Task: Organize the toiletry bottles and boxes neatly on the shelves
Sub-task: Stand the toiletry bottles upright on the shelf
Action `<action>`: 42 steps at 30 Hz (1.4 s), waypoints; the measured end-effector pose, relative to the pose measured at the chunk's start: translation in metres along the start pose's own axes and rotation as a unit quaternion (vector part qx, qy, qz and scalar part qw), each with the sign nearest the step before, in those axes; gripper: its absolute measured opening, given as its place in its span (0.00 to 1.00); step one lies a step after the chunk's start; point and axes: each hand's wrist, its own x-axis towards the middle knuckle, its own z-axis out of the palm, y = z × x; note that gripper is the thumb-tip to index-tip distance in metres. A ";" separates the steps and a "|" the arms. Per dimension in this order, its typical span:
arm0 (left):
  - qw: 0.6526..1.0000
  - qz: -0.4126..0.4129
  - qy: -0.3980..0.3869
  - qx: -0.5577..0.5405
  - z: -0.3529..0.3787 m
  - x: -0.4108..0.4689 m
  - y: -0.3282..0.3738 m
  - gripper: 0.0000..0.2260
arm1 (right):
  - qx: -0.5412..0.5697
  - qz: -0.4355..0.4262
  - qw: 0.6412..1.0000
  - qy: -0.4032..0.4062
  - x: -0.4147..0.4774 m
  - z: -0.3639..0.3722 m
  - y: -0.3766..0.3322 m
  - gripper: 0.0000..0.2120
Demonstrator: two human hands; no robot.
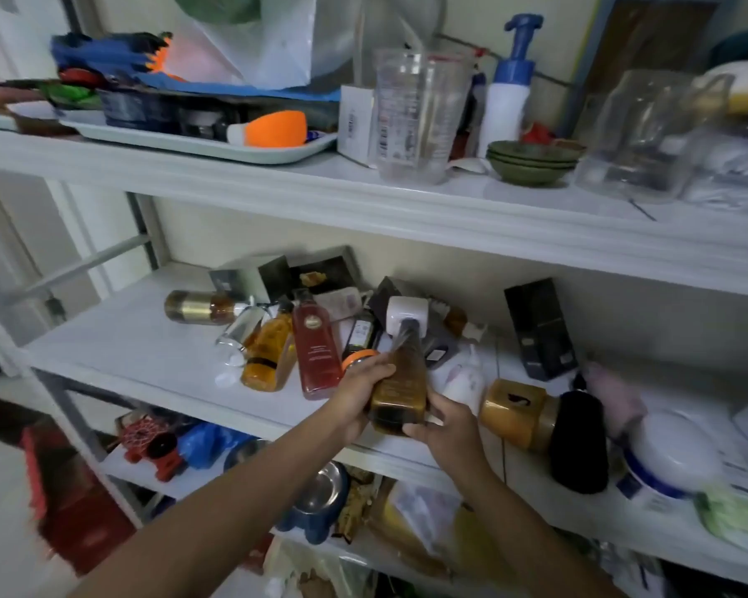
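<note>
Brown bottle [400,381] with a grey cap is held in both hands over the front edge of the middle shelf [126,347], its cap pointing toward the wall. The left hand [359,394] curls round its left side and the right hand [448,429] grips its bottom end. The bottle contains dark brown liquid. Just beside it lie a red bottle [316,351] of red liquid and an orange bottle [268,356].

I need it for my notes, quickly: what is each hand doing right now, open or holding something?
The left hand holds the brown bottle, fingers curled round its left side.
The right hand holds the same bottle near its base.
</note>
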 end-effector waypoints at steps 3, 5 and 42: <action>0.999 0.002 -0.035 0.001 0.009 0.007 -0.002 0.12 | 0.011 0.010 1.000 0.023 -0.006 -0.007 -0.002 0.21; 0.998 -0.004 -0.061 0.003 0.016 0.012 -0.006 0.12 | 0.019 0.015 0.999 0.040 -0.011 -0.016 -0.003 0.20; 0.981 -0.061 -0.180 0.037 0.189 0.047 -0.047 0.14 | -0.066 0.047 0.977 0.197 -0.042 -0.166 0.033 0.24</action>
